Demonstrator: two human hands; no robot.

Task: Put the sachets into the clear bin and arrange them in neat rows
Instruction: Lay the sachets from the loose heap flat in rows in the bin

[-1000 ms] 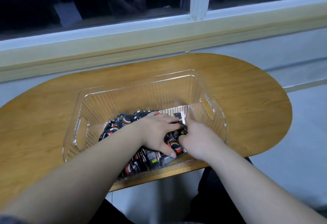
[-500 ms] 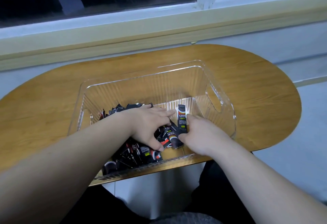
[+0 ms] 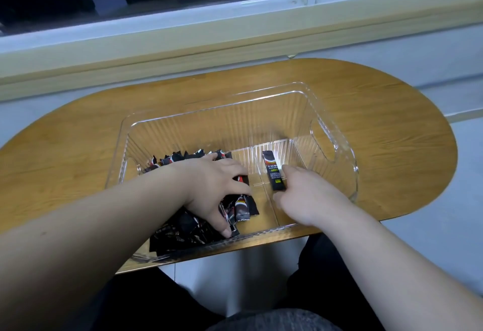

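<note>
A clear ribbed bin (image 3: 337,132) with cut-out handles stands on the wooden table. A heap of black sachets (image 3: 183,228) with red and white print fills its left half. My left hand (image 3: 217,186) lies spread on top of that heap, fingers reaching over the sachets at its right edge. One black sachet (image 3: 273,169) lies lengthwise on the bare right part of the bin floor. My right hand (image 3: 303,194) pinches its near end between thumb and fingers.
The oval wooden table (image 3: 392,126) stands against a wall under a window sill (image 3: 235,35). The bin reaches the table's near edge. Dark trousers and grey floor show below the table.
My right hand pulled one sachet out of the heap and carried it to the right, laying it down on the bare bin floor. My left hand stayed on the heap.
</note>
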